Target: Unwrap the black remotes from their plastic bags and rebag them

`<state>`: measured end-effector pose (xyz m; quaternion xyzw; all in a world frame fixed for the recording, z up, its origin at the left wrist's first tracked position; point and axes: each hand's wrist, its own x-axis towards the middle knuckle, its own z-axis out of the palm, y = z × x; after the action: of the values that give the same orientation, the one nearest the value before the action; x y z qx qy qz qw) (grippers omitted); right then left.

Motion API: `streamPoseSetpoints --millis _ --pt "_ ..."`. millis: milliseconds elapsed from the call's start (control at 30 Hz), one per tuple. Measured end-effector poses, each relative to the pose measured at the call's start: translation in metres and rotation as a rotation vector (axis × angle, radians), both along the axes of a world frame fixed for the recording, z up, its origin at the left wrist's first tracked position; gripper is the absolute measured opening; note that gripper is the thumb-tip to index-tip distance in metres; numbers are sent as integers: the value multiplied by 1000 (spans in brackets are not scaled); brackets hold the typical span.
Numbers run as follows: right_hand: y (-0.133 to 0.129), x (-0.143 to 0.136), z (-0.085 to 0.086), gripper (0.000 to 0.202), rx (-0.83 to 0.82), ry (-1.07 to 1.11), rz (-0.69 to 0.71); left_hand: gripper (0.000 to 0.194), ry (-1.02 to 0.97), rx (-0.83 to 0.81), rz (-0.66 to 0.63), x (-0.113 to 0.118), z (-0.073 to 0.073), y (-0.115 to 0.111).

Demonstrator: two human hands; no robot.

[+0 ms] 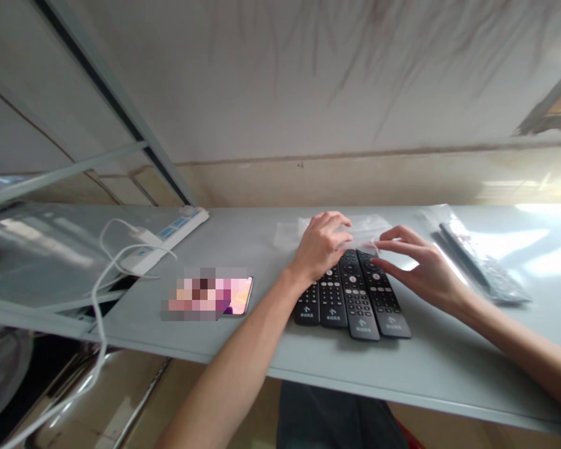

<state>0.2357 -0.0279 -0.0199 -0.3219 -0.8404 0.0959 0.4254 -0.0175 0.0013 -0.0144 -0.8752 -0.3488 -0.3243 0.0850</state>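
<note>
Several black remote controls (363, 312) lie side by side on the grey table, their button faces up and their lower ends towards me. My left hand (322, 244) hovers over the upper ends of the left ones, fingers curved and apart. Across from it, my right hand (414, 265) is above the rightmost remote control, its thumb and fingers spread. Clear plastic bags (287, 235) lie flat behind the remotes, close to the fingertips of both hands. Whether any fingertip touches the plastic cannot be made out. The left remotes' upper ends are hidden under my left hand.
On the right, a dark remote (465, 255) lies by a clear plastic bag (505, 280). A phone (240, 296) lies left of my left forearm. Farther left are a white power strip (168, 240) and a white cable (98, 312). The wall borders the table's (271, 349) back edge.
</note>
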Motion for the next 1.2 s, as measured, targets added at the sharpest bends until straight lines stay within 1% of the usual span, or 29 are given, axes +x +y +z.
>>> streamPoseSetpoints --millis 133,267,300,400,467,533,600,667,733,833,933,1033,1133,1200 --pt "1 1 3 7 55 16 -3 7 25 24 -23 0 0 0" --pt "0 0 7 6 86 33 -21 14 56 15 -6 1 0 0" --pt "0 -1 8 6 86 33 -23 20 62 5 5 1 0 1" --pt "-1 0 9 7 60 33 -15 56 67 -47 53 2 0 1" --pt "-2 0 10 7 32 43 -18 74 75 -87 71 2 0 0" --pt "-4 0 11 8 4 60 -26 84 90 -118 75 1 0 -1" --pt "-6 -1 14 9 -24 85 -24 89 97 -132 76 0 0 -2" --pt "-8 -2 16 15 -73 108 -8 86 96 -138 87 0 1 -2" --pt "-9 -2 19 23 -141 114 27 78 97 -148 95 1 3 -4" --pt "-11 -3 19 29 -216 67 100 65 114 -184 49 2 5 -6" --pt "-12 -2 17 35 -235 -31 146 48 125 -203 -14 4 8 -8" --pt "-12 -2 15 41 -236 -96 179 35 123 -185 -18 5 10 -9" --pt "-12 -3 13 43 -232 -106 196 31 134 -185 7 5 12 -10" --pt "-12 -3 11 44 -217 -100 183 34 153 -198 19 4 12 -10"
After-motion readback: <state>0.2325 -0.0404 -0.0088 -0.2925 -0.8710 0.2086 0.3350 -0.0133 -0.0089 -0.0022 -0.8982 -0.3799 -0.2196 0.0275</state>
